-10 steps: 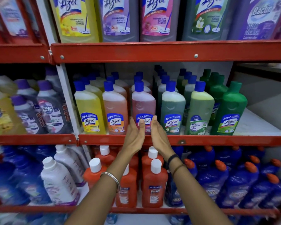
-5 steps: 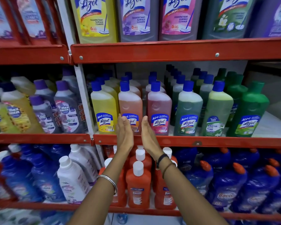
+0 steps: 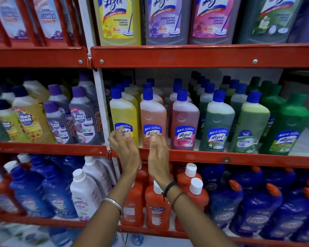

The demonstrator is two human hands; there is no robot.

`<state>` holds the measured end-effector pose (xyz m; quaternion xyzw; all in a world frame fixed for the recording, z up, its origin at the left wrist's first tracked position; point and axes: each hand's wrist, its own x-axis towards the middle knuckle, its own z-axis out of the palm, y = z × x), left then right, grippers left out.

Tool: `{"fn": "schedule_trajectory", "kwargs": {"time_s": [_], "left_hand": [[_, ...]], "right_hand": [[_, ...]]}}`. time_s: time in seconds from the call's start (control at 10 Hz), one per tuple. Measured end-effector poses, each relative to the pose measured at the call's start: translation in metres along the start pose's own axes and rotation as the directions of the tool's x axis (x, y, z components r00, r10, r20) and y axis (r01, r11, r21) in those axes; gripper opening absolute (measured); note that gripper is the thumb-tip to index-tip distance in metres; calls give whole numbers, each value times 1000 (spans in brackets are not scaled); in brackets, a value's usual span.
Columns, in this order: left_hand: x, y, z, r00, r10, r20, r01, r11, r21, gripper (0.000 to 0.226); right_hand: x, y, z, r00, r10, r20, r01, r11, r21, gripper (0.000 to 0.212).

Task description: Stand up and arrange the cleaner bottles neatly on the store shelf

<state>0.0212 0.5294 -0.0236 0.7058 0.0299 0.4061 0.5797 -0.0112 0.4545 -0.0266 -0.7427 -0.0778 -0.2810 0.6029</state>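
both hands, left hand (image 3: 126, 148) and right hand (image 3: 158, 154), are open and empty, palms facing. just beyond the fingertips stand upright blue-capped bottles: yellow bottle (image 3: 123, 114), orange bottle (image 3: 153, 116).

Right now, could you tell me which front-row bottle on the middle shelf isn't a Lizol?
The light green bottle, second from the right: its label reads Bactin Floor Cleaner, while the other front bottles say Lizol.

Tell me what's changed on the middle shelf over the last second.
Both hands slid left along the front row: from the pink bottle to the left hand at the yellow bottle and the right hand at the orange bottle. Nothing gripped. Bottles unmoved.
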Motion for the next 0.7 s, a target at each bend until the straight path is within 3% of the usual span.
{"fn": "schedule_trajectory", "kwargs": {"time_s": [0.1,0.2,0.5,0.6,0.7], "left_hand": [[24,-7,-6,988,-149,45,150,989,-19,62],[38,-17,-10,964,-209,162,211,977,6,58],[36,-17,-18,935,-239,262,226,971,80,63],[28,-5,-20,952,-254,171,239,965,104,63],[6,22,-15,997,-18,72,18,1000,-4,59]], "right_hand": [[7,-4,14,910,201,363,-208,978,-20,59],[12,-9,24,865,252,434,-255,965,-52,62],[13,-22,22,841,285,461,-274,957,-92,63],[10,-25,12,868,257,424,-244,966,-85,62],[10,-33,-21,970,90,225,-94,996,8,59]]}}
